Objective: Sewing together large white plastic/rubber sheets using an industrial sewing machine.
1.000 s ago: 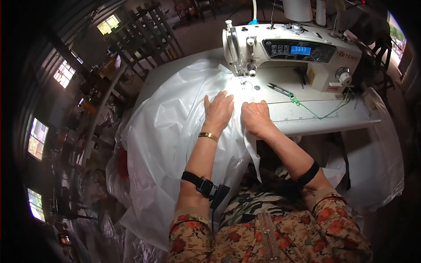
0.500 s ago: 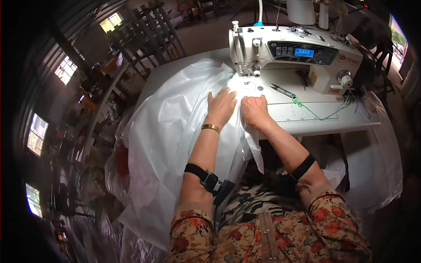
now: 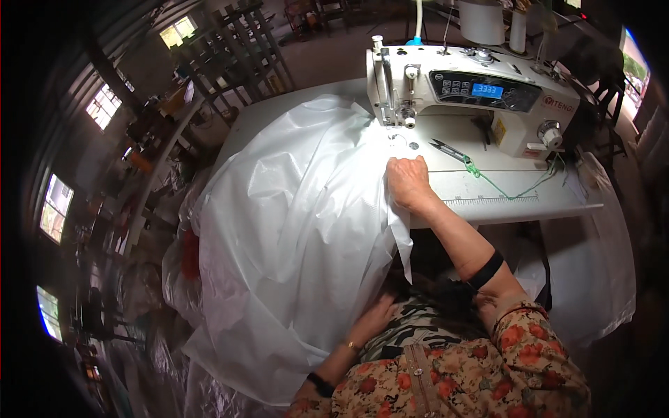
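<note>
A large sheet of thin white plastic-like material (image 3: 279,202) spreads over the left of the sewing table and hangs down to my lap. Its far edge reaches the lit needle area of a white sewing machine (image 3: 481,70). My right hand (image 3: 408,182) is closed on the sheet's right edge, just in front of the needle plate, with a narrow strip hanging below. Low down, my left hand (image 3: 375,322) is beside the sheet's lower right edge, above camouflage-patterned cloth (image 3: 411,324). Its fingertips fade into shadow, so their grip is unclear.
Thread snips (image 3: 449,150) with a green cord (image 3: 502,187) lie on the table right of the needle. A ruler strip (image 3: 491,200) runs along the front edge. Thread cones (image 3: 481,22) stand behind the machine. Translucent plastic (image 3: 606,265) hangs at the table's right end.
My left hand has left the sheet near the needle and come down to my lap. The right hand keeps its hold at the edge. The sheet now lies looser and fuller.
</note>
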A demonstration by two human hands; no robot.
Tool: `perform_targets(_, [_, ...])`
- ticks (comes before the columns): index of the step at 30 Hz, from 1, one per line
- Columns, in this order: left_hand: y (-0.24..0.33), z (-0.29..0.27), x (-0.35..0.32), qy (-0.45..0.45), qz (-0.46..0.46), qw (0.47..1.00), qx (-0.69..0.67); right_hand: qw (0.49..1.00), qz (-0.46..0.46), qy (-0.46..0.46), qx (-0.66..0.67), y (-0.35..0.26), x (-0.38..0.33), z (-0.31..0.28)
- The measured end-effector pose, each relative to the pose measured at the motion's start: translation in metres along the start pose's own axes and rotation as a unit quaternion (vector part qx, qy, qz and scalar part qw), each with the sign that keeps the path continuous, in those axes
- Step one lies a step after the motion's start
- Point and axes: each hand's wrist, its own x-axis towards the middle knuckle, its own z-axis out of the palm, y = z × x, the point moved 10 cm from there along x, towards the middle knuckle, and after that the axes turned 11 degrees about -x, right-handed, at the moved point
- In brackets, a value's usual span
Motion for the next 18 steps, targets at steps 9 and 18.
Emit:
perform_targets(9, [-0.094, -0.056, 0.068, 0.131, 0.039, 0.961, 0.240, 1.000, 0.013, 0.027, 0.001, 0.004, 0.000, 0.001])
perform_targets(18, [-0.110, -0.123, 0.002, 0.083, -0.098, 0.949, 0.289, 0.999, 0.016, -0.003, 0.028, 0.004, -0.003, -0.002])
